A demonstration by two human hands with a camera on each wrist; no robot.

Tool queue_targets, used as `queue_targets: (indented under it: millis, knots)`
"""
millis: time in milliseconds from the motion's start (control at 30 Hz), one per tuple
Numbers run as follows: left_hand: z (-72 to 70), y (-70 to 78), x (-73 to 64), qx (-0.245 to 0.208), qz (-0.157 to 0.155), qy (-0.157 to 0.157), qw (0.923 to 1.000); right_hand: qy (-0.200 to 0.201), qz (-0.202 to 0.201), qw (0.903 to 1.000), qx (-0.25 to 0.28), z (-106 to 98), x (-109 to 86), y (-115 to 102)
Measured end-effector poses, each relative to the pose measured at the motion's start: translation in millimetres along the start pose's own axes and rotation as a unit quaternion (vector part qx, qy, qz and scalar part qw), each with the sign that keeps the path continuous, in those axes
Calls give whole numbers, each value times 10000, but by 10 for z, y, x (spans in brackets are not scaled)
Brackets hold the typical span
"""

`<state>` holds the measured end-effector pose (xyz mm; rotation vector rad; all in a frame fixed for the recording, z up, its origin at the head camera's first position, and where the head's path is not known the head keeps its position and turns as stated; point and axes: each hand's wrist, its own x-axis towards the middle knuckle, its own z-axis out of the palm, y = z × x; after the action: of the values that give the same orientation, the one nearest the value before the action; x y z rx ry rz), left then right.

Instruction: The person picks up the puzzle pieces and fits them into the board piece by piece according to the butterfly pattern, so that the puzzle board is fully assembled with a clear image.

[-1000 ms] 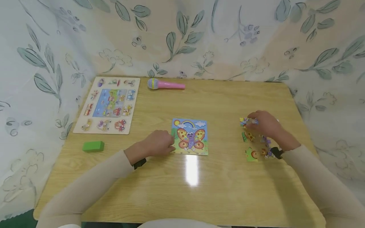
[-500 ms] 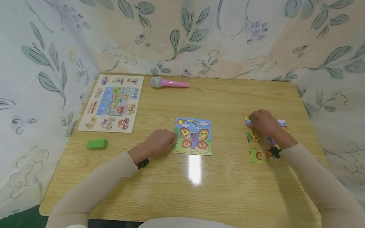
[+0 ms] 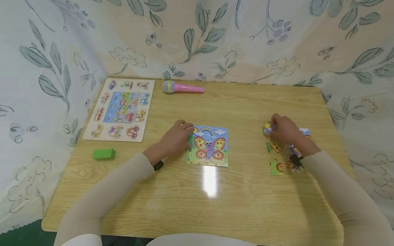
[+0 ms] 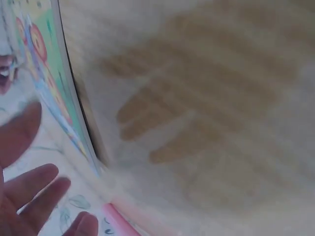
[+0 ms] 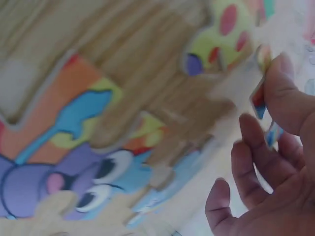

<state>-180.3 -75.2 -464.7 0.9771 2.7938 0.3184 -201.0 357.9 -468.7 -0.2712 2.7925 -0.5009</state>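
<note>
Left of the square, colourful butterfly board (image 3: 210, 146) is the left hand (image 3: 176, 139) (fingers apart); right of it, the right hand (image 3: 285, 130) pinches a multicoloured puzzle piece (image 5: 258, 100).

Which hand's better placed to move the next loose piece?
Right, I'd say: the right hand is at the loose pieces, apparently pinching one. The left hand is over by the butterfly picture, fingers spread.
</note>
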Motion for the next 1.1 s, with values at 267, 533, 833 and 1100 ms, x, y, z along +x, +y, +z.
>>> queue_targets:
  millis: [267, 533, 833, 1100]
  knots:
    - [-39, -98, 194, -5, -171, -466, 9988, 504, -440, 9972, 335, -54, -1, -272]
    - [9, -131, 282, -25, -100, -640, 9979, 608, -958, 9907, 746, 26, 174, -951]
    - [1, -85, 386, 534, -141, -642, 9964, 120, -1588, 9822, 993, 251, 391, -1559]
    - [-15, -96, 395, 395, -228, -575, 9973, -414, -1350, 9841, 1075, 569, 701, -2007]
